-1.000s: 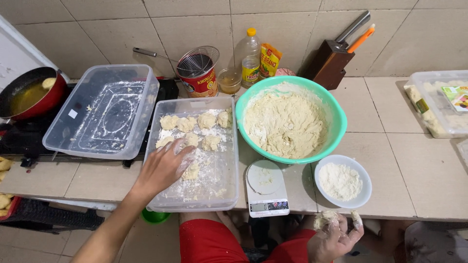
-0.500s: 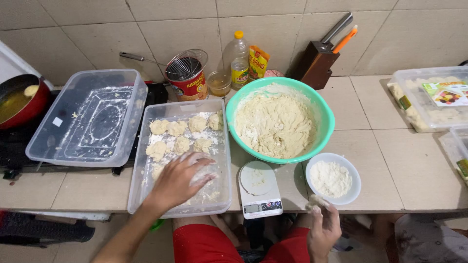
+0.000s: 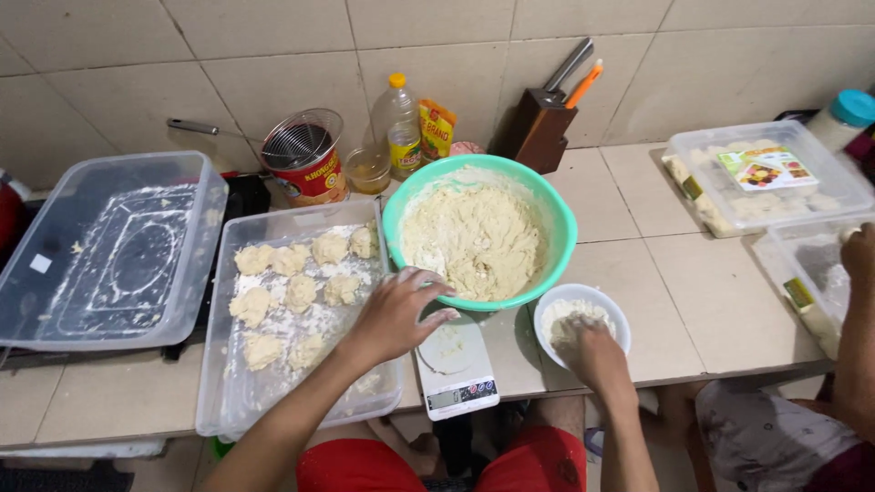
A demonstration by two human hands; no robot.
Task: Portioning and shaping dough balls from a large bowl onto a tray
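Both hands have shifted since the earlier frames: the left hand [image 3: 397, 314], which was resting among the dough pieces [image 3: 293, 297] in the clear floured tray [image 3: 228, 401], is now lifting off it and reaching right, its fingers loosely spread over the rim of the green bowl [image 3: 558, 239] of batter-like dough and holding nothing. The right hand [image 3: 591, 351], earlier hanging below the counter edge, is now dipping into the small white bowl [image 3: 618, 321] of flour, fingers curled down into the powder (whether it is pinching any up I cannot tell). About ten floured lumps are lying in the tray's upper half, the near half still bare, so portioning looks to be carrying on with a fresh scoop. A white kitchen scale [image 3: 456, 369] is sitting between the two hands. At the right edge another person's arm [image 3: 852, 346] is hovering by more clear tubs.
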